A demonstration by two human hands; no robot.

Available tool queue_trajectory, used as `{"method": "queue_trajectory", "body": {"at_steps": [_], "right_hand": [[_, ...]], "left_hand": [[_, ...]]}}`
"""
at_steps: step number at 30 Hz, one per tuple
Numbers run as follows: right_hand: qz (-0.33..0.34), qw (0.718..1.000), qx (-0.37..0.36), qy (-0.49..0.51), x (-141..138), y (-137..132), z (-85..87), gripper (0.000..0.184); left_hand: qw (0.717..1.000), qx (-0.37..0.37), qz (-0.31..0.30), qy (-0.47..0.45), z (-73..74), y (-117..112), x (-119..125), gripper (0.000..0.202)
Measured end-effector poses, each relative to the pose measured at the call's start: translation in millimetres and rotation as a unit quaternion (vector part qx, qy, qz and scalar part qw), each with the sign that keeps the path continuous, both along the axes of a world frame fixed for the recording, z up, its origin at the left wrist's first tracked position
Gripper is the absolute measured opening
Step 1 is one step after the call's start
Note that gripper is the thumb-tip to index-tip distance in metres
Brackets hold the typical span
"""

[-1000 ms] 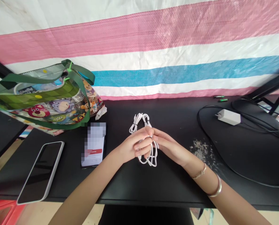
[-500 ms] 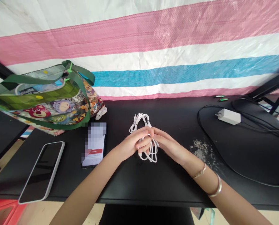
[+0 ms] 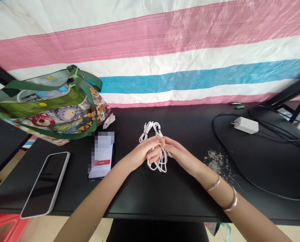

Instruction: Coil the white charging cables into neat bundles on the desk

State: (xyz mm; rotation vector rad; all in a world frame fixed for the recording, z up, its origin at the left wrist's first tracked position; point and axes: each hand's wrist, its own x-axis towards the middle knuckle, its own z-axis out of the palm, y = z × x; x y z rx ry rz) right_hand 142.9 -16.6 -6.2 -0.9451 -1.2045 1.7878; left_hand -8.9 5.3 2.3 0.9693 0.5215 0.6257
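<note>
The black worktop (image 3: 144,198) carries a cartoon tote bag (image 3: 51,111) at its back left corner and a dark phone (image 3: 46,183) by the front left edge. At its middle the left hand (image 3: 142,153) and right hand (image 3: 181,154) meet. Both have their fingers curled closed around a coiled white cable (image 3: 158,164), whose loops poke out on 2 sides. A white charger (image 3: 245,125) lies toward the right edge.

On the clear cartoon-print bag (image 3: 49,112) to your left, yellow block letters spell "TOY" near its lower right corner (whatever follows is hidden at the bag's edge). Smaller lettering higher up on the same bag is too small to read. The lit phone (image 3: 101,158) just beside the bag has a blurred screen, and the white words on its red button cannot be read.
</note>
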Motion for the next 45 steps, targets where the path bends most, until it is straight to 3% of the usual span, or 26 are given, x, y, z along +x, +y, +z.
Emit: {"method": "queue_trajectory", "body": {"at_steps": [26, 45], "right_hand": [[-0.004, 0.999, 0.024, -0.026, 0.5, -0.8, -0.2, 0.023], [-0.011, 0.998, 0.038, -0.041, 0.7, -0.7, -1.1, 0.027]], "left_hand": [[1.0, 0.009, 0.01, 0.013, -1.1, -0.8, 1.4, 0.017], [0.999, 0.016, 0.019, 0.032, 1.2, -1.7, 1.7, 0.018]]}}
